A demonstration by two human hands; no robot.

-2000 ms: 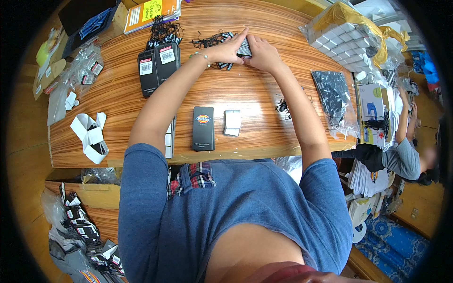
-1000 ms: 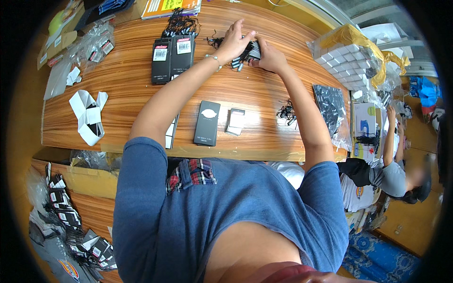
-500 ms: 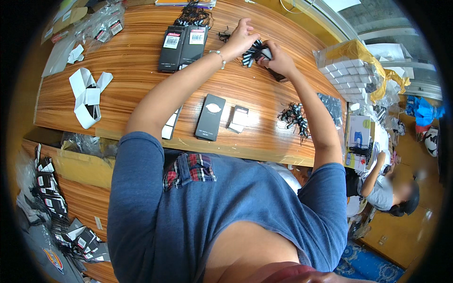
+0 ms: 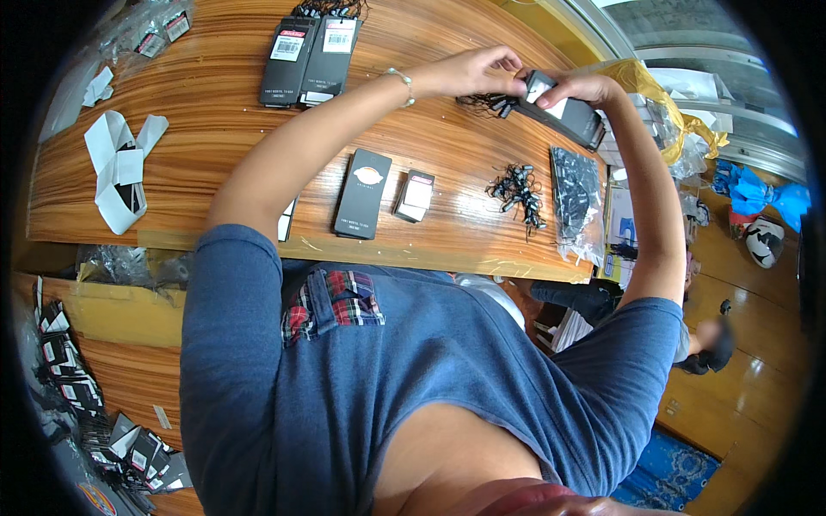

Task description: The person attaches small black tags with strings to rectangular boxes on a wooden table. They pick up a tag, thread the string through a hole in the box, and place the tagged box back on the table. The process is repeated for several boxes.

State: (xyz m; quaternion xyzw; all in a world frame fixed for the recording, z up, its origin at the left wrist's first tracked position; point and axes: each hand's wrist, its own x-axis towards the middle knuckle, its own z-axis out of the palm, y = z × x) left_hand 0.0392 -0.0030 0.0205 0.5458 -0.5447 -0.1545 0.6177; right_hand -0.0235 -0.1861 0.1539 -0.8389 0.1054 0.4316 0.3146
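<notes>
Left hand (image 4: 471,72) pinches a black cord bundle (image 4: 483,105) at a flat black rectangular packet (image 4: 568,112), which the right hand (image 4: 578,88) grips. A clear plastic bag (image 4: 575,199) holding black pieces lies on the wooden table (image 4: 206,146), loose black fasteners (image 4: 516,187) beside it.

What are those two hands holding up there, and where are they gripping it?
The right hand holds a flat black package by its upper end. The left hand pinches a black string tag at that same end.

2 hands (image 4: 469,73), 4 black packs (image 4: 362,193)
</notes>
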